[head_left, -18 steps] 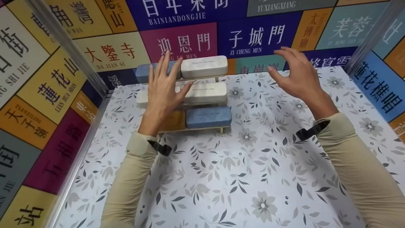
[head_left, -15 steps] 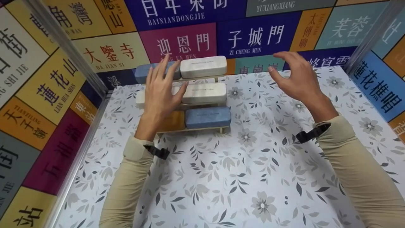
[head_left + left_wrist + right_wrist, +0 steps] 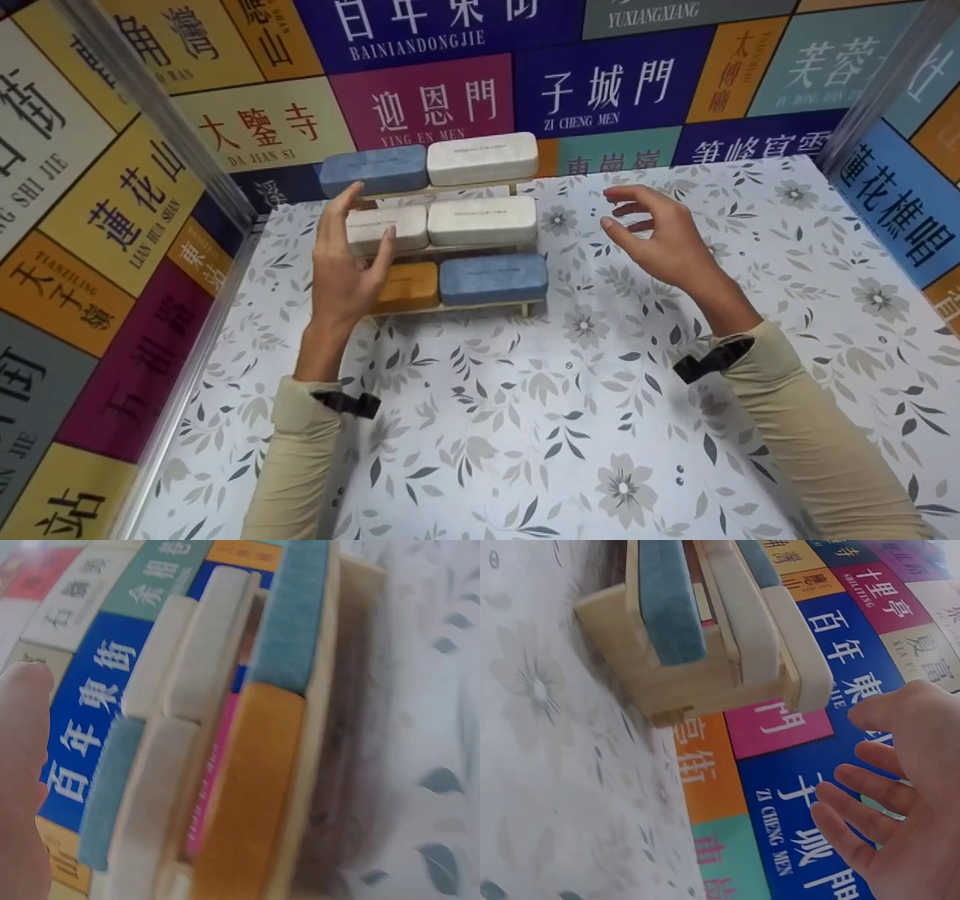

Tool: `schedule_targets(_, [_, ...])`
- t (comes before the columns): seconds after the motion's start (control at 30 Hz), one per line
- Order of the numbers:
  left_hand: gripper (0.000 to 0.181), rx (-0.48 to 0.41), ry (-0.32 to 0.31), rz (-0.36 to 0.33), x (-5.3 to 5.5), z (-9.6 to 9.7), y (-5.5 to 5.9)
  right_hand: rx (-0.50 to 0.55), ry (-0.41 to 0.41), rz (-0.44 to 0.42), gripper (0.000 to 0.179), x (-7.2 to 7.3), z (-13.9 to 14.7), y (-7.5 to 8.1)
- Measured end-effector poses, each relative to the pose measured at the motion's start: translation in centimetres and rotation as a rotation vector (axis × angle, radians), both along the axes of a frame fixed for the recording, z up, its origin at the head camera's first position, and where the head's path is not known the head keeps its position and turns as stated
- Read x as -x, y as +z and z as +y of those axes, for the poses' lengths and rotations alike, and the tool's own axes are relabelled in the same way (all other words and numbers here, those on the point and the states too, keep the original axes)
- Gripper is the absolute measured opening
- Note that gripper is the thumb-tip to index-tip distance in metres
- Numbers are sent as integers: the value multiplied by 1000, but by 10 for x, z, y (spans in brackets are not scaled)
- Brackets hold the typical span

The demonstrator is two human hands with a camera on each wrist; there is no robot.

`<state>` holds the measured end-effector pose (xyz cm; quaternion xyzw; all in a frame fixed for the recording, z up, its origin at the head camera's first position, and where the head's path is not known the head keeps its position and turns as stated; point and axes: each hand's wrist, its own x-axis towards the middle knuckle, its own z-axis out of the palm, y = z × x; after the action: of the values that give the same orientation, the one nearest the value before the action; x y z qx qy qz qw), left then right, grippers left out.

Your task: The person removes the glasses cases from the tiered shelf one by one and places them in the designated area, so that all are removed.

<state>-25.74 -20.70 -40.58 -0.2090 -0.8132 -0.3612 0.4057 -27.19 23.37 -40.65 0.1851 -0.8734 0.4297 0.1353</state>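
Note:
A three-tier wooden rack (image 3: 664,682) bears several oblong glasses cases in rows of two. On top lie a blue case (image 3: 375,168) and a white case (image 3: 484,159). Two white cases fill the middle tier, the right one (image 3: 484,221) in full view. An orange case (image 3: 414,286) and a blue case (image 3: 495,277) make up the bottom row. My left hand (image 3: 339,274) holds nothing; its bent, relaxed fingers overlap the rack's left side in the head view. My right hand (image 3: 664,236), also with nothing in it, hovers right of the rack, fingers loosely bent.
The rack stands on a table with a white floral cloth (image 3: 540,450), close to the back wall. Colourful panels with large characters (image 3: 607,90) cover the walls on three sides. Metal posts (image 3: 870,82) mark the corners.
Both hands have drawn back toward me, away from the rack's top tier. The left has shifted a little left, uncovering the top blue case; the right has lowered. The cases stay put.

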Motion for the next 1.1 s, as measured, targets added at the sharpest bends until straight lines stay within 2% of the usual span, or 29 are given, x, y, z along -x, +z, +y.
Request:
schedule_targets(0.1, [69,-64,33,-32,-1,-9,-14,19,28,-37,45,-2,-8,-8])
schedule_targets(0.27, [75,-173,115,-43,-3,-21,-36,61,93,-120,46,-4,-19,-17])
schedule_targets(0.43, [80,-258,203,-67,-4,-28,-52,81,143,-183,47,-5,-30,-23])
schedule_targets(0.53, [82,-284,222,-108,-5,-30,-58,71,178,-204,48,-5,-37,-27])
schedule_targets(0.63, [80,-332,195,-163,-5,-32,-65,62,218,-220,52,-5,-44,-31])
schedule_targets(0.83, [76,-518,63,-303,-7,-38,-83,42,291,-278,72,-9,-59,-42])
schedule_targets(0.97, [85,-608,4,-464,-14,-43,-95,9,283,-326,89,-13,-69,-52])
schedule_targets(1.1, [84,-635,-34,-618,-17,-46,-104,20,240,-349,95,-14,-74,-61])
